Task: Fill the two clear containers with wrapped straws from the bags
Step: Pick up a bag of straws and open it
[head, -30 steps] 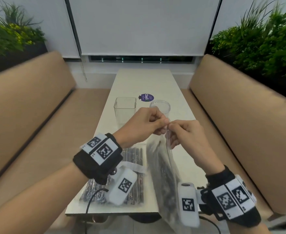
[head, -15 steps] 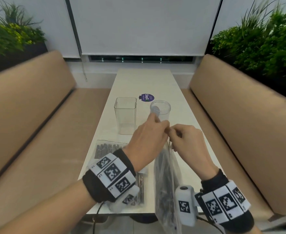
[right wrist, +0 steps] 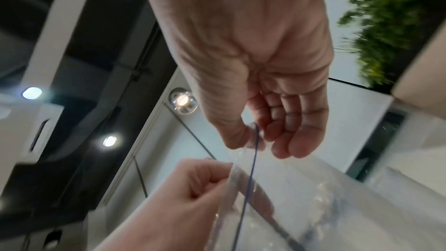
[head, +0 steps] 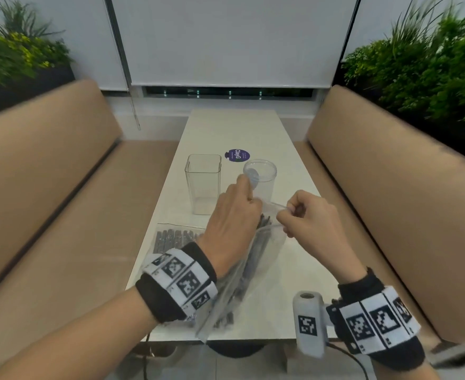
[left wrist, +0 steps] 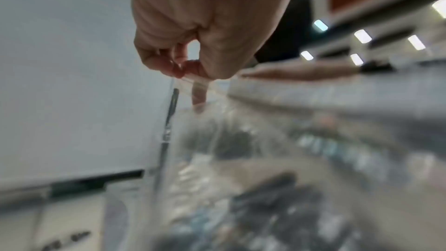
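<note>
A clear zip bag [head: 256, 259] of dark wrapped straws hangs above the table's near end, its mouth pulled apart. My left hand [head: 249, 197] pinches the left lip of the mouth. My right hand [head: 284, 218] pinches the right lip. In the left wrist view my left hand [left wrist: 185, 72] pinches the bag [left wrist: 217, 140] at its top strip. The right wrist view has my right hand [right wrist: 251, 140] on the blue-lined lip. A second bag [head: 176, 238] of straws lies flat at the left. Beyond stand a square clear container [head: 204, 185] and a round clear container [head: 261, 176], both empty.
The narrow white table [head: 231, 127] runs away from me between two tan benches [head: 47, 187]. A purple round sticker [head: 237, 155] sits behind the containers. Green plants [head: 431, 64] stand behind both benches. A cable hangs below my right wrist.
My hands have drawn apart, the right one moving right, and the bag's mouth has opened between them. The bag now hangs lower and tilted.
</note>
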Demonstrator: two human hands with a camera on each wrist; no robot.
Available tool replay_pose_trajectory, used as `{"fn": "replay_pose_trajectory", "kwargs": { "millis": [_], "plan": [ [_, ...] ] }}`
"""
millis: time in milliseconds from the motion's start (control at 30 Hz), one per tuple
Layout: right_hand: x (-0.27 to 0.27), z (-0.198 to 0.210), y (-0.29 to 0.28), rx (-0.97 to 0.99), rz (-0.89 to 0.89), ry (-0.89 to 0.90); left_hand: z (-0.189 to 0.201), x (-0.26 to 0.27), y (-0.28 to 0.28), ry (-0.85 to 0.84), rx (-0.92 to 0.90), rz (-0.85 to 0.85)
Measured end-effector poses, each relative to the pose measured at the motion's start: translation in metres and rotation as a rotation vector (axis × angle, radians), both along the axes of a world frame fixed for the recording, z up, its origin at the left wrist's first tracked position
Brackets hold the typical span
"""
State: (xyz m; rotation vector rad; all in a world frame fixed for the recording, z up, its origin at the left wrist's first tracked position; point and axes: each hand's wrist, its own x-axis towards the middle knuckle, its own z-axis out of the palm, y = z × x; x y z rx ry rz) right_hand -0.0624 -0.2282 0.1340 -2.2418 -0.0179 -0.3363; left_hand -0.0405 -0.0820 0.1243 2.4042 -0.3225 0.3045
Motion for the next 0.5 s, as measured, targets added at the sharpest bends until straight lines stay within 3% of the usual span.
{"fn": "replay_pose_trajectory", "kwargs": {
  "millis": [100,233,367,500],
  "plan": [
    [0.0,-0.001,0.001,-0.013,-0.027,-0.04,-0.009,0.0,0.003,-0.086,0.294,0.039],
    [0.004,-0.008,0.011,-0.018,0.03,-0.004,-0.013,-0.004,0.001,0.001,0.275,-0.016],
    [0.007,-0.016,0.001,-0.105,0.077,0.072,-0.016,-0.003,0.014,-0.034,0.257,-0.106],
    [0.006,-0.014,-0.047,-0.199,-0.08,0.08,-0.016,0.001,0.054,0.021,0.538,-0.049]
  ]
}}
